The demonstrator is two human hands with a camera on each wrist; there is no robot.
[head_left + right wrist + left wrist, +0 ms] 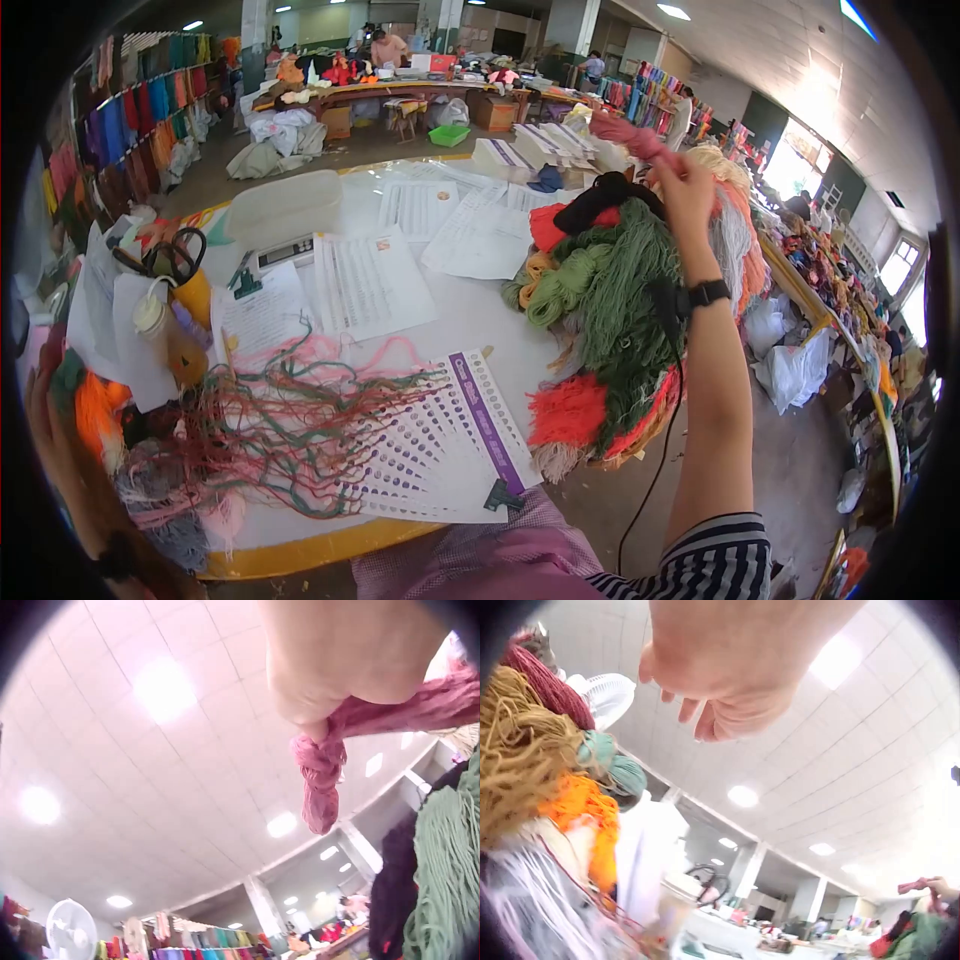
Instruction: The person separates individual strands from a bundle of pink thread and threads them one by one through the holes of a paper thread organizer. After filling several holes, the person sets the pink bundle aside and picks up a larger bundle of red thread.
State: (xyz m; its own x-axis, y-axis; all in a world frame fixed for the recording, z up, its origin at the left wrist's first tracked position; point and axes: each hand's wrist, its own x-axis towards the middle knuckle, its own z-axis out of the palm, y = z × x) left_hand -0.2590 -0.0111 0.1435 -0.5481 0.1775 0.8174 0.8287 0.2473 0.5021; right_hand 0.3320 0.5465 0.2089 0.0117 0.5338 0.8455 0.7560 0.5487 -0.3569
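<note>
Head view: pink skein pinched in R hand, held high above green yarn heap, prob. to keep it clear of the tangle; L hand slack, fingers relaxed, gripping nothing, well left of heap by loose strands.

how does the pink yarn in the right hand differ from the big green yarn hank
The pink yarn is a slim twisted skein, pinched in the right hand and held up; the green yarn hank is far bulkier, loose-stranded, and lies in the heap on the table. Both are yarn bundles.
</note>
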